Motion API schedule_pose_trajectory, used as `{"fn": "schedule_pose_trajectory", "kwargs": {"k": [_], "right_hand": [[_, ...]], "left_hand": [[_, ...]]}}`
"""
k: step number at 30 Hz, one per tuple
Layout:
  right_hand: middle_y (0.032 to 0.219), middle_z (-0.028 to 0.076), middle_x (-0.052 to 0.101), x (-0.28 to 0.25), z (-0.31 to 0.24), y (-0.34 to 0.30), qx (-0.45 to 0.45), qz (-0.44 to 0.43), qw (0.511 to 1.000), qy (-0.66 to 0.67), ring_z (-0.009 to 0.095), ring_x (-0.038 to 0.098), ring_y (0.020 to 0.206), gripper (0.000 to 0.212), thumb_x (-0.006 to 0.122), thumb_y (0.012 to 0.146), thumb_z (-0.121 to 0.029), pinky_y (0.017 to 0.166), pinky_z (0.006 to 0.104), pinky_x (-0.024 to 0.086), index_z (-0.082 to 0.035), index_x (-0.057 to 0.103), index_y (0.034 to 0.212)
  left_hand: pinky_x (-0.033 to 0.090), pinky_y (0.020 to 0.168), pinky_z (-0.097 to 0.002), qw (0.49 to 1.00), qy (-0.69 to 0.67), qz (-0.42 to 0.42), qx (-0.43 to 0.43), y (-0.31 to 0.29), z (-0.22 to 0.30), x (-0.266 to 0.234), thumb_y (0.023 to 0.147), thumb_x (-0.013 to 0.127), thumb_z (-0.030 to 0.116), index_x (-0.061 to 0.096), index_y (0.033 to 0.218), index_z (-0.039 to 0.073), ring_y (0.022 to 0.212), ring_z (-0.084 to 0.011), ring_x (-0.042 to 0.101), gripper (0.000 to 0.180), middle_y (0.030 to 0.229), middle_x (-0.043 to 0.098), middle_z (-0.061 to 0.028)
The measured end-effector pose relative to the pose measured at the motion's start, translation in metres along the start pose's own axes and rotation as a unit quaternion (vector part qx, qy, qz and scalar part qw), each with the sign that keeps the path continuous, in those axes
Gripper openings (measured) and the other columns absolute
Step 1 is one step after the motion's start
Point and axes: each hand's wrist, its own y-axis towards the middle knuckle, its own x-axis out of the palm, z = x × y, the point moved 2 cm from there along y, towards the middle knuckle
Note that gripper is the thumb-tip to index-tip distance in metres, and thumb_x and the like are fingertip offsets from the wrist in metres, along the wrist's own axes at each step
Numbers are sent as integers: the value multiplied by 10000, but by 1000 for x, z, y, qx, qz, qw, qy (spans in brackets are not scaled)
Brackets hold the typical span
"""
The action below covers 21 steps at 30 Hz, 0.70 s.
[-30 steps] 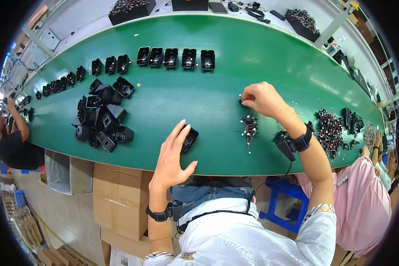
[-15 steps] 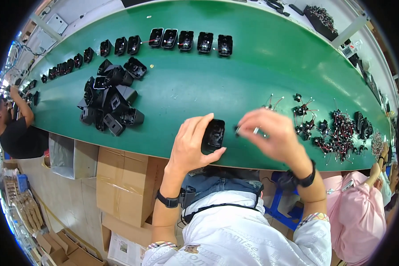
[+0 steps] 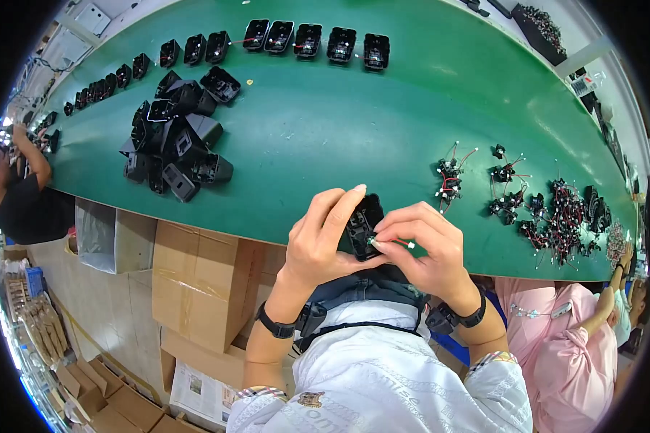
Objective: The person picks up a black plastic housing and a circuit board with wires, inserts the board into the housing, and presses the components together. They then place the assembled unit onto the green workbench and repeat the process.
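Observation:
My left hand (image 3: pixel 321 237) grips a black plastic housing (image 3: pixel 366 216) from its left side, fingers along the far end and thumb under the near end. The housing is tilted with its open side up, at the table's front edge. My right hand (image 3: pixel 427 249) pinches a small wired part (image 3: pixel 373 241) at the housing's near right inside. A short red wire with a white connector (image 3: pixel 410 245) sticks out beneath its fingers. The part's body is mostly hidden by the fingertips.
On the green table (image 3: pixel 303 137) lies a pile of black housings (image 3: pixel 173 137) at left. A row of housings (image 3: pixel 308 41) with parts inside runs along the back. Wired parts (image 3: pixel 560 213) are heaped at right. Cardboard boxes (image 3: pixel 195 278) stand below; people sit at both sides.
My right hand has moved left, bringing the wired part into the housing. My left hand has shifted slightly right with the housing, which now tilts differently. The view has shifted a little.

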Motion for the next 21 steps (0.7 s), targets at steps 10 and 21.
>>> {"fn": "schedule_pose_trajectory", "kwargs": {"k": [10,21], "right_hand": [[1003,62,714,-7,-3,5,-132,-70,985,-92,266,659,862,222,820,736,-3,715,349,545,-48,735,936],[1537,197,475,-11,0,0,43,-101,994,19,288,690,1067,529,882,735,-121,791,360,608,-29,698,1222]], "left_hand": [[565,613,-341,995,6,-91,27,11,9,-11,654,920,477,668,1275,27,729,-225,651,807,951,627,-69],[588,657,-331,1000,-6,7,-19,9,10,4,569,1002,391,596,1366,42,890,-236,679,960,1125,671,-110]]}}
